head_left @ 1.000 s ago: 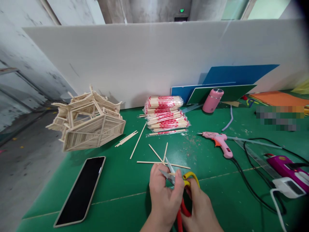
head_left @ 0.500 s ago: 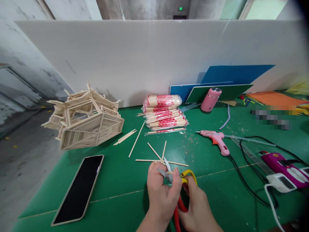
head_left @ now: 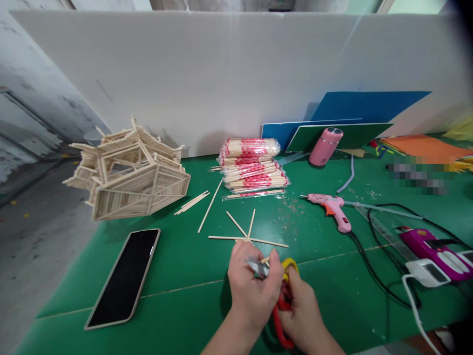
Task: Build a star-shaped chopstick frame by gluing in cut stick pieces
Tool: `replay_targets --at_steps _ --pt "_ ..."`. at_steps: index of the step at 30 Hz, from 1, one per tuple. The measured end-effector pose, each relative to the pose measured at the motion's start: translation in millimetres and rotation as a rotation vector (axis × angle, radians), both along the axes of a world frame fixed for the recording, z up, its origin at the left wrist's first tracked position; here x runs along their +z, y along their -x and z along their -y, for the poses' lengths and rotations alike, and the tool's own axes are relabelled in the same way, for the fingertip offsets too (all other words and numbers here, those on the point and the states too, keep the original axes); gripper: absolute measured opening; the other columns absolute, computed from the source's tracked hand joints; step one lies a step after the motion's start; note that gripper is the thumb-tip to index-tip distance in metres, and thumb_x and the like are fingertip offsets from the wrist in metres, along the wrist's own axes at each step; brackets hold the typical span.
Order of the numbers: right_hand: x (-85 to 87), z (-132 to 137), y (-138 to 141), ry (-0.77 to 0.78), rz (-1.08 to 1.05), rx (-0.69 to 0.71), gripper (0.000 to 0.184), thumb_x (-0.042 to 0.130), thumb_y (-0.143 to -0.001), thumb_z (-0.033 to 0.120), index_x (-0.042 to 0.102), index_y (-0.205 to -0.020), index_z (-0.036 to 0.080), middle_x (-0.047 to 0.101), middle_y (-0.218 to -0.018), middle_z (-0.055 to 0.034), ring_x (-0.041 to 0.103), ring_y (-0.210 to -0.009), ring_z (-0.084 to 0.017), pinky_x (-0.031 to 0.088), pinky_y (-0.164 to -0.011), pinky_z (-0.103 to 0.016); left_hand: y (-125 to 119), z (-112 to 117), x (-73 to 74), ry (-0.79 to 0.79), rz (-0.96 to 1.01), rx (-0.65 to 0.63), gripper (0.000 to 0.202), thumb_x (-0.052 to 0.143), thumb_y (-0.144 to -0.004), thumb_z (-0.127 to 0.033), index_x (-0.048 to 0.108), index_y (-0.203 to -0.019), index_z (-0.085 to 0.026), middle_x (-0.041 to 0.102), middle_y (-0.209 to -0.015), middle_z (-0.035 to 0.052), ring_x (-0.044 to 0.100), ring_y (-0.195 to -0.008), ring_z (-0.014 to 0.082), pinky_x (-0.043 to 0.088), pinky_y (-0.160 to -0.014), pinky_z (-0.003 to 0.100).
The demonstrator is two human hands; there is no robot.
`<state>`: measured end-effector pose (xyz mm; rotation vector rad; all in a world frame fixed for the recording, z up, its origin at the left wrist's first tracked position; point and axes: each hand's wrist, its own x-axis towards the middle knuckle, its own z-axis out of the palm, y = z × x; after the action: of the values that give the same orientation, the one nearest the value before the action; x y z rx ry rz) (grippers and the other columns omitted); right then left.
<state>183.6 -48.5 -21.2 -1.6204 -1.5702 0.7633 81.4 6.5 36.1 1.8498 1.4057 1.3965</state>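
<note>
My left hand is closed around a thin wooden stick, whose short end shows between thumb and fingers. My right hand grips scissors with red and yellow handles. Their blades, slightly blurred, lie close together against my left hand, beside the stick. Just beyond my left knuckles, several thin sticks fan out over the green table. Whether my left fingers also touch these is hidden. Farther off lie a single long stick and a small group of sticks.
A stick-built house model stands at left, behind a phone. Plastic-wrapped chopstick bundles lie at the back. To the right are a pink glue gun, a pink bottle, cables and a purple power strip.
The scissor blades, spread apart before, have come together, and the red handle has swung right. The stick end in my left hand shows more. The whole view has tipped slightly downward.
</note>
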Motion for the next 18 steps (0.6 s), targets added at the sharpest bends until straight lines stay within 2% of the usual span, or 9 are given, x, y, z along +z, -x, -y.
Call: replay_targets --at_steps 4,7,9,13,14,16,18 --pt "2.5 -0.8 -7.1 0.02 0.081 -0.018 0.018 0.043 -0.069 0.016 0.04 -0.085 0.022 0.056 -0.061 0.002 0.055 -0.052 -0.015 0.039 -0.047 -0.021 0.2 1.1 -4.2 0.052 0.053 -0.059 0.02 0.047 -0.077 -0.02 0.042 -0.057 -0.019 0.043 -0.057 -0.0024 0.043 -0.057 0.011 0.035 -0.057 0.024" --pt "11.1 -8.9 -13.1 0.063 0.202 -0.049 0.016 0.045 -0.07 0.018 0.042 -0.085 0.022 0.057 -0.064 0.0013 0.056 -0.054 -0.016 0.039 -0.049 -0.023 -0.7 -5.8 -8.9 0.272 0.139 -0.046 0.025 0.044 -0.079 -0.029 0.044 -0.057 -0.018 0.047 -0.06 -0.0005 0.046 -0.059 0.0119 0.036 -0.055 0.023" --pt "15.7 -15.2 -16.1 0.096 0.252 -0.077 0.016 0.047 -0.07 0.019 0.044 -0.085 0.022 0.059 -0.066 0.0007 0.058 -0.057 -0.017 0.041 -0.05 -0.024 -0.2 -12.2 -11.2 0.377 0.177 -0.046 0.027 0.043 -0.08 -0.034 0.046 -0.059 -0.017 0.047 -0.058 -0.0011 0.045 -0.056 0.011 0.036 -0.051 0.022" --pt "17.0 -23.6 -27.0 0.127 0.276 -0.157 0.02 0.049 -0.072 0.029 0.047 -0.091 0.023 0.061 -0.068 0.0001 0.061 -0.058 -0.018 0.043 -0.05 -0.025 14.2 -18.7 -12.7 0.421 0.158 -0.058 0.029 0.048 -0.077 -0.038 0.046 -0.057 -0.017 0.042 -0.053 -0.0037 0.04 -0.05 0.0094 0.032 -0.047 0.02" --pt "15.8 -25.4 -32.3 0.132 0.309 -0.169 0.022 0.049 -0.073 0.031 0.047 -0.094 0.023 0.062 -0.069 0.0002 0.061 -0.058 -0.017 0.043 -0.049 -0.024 21.3 -18.9 -13.3 0.421 0.139 -0.05 0.026 0.048 -0.077 -0.037 0.047 -0.06 -0.017 0.044 -0.056 -0.0031 0.042 -0.052 0.0098 0.033 -0.047 0.02" --pt "11.9 -30.0 -46.3 0.141 0.426 -0.185 0.025 0.047 -0.075 0.035 0.048 -0.097 0.024 0.062 -0.069 0.0002 0.061 -0.056 -0.015 0.044 -0.047 -0.023 37.8 -19.0 -16.0 0.397 -0.038 -0.059 0.02 0.041 -0.081 -0.032 0.049 -0.069 -0.018 0.049 -0.064 -0.001 0.046 -0.057 0.0118 0.036 -0.051 0.021" --pt "7.7 -37.0 -62.8 0.127 0.562 -0.222 0.024 0.05 -0.072 0.037 0.051 -0.09 0.022 0.061 -0.068 -0.0011 0.06 -0.054 -0.016 0.044 -0.044 -0.024 53.8 -20.3 -20.6 0.329 -0.243 -0.037 0.017 0.034 -0.082 -0.024 0.05 -0.077 -0.018 0.052 -0.068 0.0006 0.049 -0.059 0.0132 0.04 -0.053 0.023"
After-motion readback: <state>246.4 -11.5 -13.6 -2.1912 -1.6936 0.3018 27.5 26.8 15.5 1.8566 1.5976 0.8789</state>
